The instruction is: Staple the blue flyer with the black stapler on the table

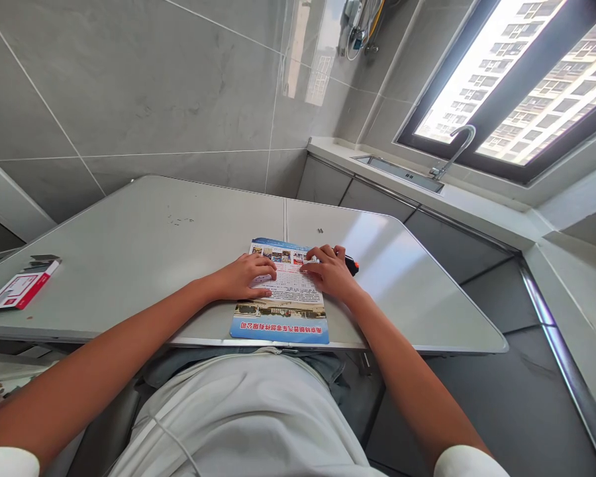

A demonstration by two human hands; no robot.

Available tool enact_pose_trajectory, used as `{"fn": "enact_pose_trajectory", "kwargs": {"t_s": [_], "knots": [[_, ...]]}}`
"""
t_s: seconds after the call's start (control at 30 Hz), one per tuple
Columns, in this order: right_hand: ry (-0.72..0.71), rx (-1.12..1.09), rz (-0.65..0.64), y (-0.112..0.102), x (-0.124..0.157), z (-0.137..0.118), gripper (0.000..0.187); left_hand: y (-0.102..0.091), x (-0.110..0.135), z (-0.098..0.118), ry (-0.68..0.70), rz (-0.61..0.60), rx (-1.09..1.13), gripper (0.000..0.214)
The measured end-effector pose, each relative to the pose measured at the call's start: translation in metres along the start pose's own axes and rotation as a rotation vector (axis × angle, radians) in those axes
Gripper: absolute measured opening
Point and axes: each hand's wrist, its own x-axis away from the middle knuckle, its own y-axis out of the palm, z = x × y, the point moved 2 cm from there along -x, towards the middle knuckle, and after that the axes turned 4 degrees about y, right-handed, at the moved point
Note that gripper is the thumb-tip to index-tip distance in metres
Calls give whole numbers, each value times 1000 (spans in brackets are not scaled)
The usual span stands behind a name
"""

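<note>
A printed leaflet [288, 291] lies flat on the folding table [189, 232], close to its front edge. It has a blue border, small photos and rows of text that appear upside down from here. My left hand [243, 277] rests on the leaflet's left side with fingers spread. On its right side lies my right hand [330, 270], fingers apart and slightly bent. Just beyond that hand is a black object with an orange-red tip [351, 265], partly hidden behind it; I cannot make out its kind.
At the table's left end lies a red and white box [22, 285] with its flap open. Small dark pieces [320, 230] lie beyond the leaflet. To the right run a counter [496, 228] with a sink and a faucet [454, 152], below a window. A tiled wall [179, 86] stands behind the table.
</note>
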Motion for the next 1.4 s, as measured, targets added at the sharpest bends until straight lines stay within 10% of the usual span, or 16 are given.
{"fn": "enact_pose_trajectory", "kwargs": {"t_s": [1.0, 1.4], "knots": [[-19, 28, 30, -2, 1, -2, 39, 1, 0, 0, -20, -19, -13, 34], [512, -153, 308, -6, 7, 31, 37, 1, 1, -2, -10, -11, -5, 33]]}}
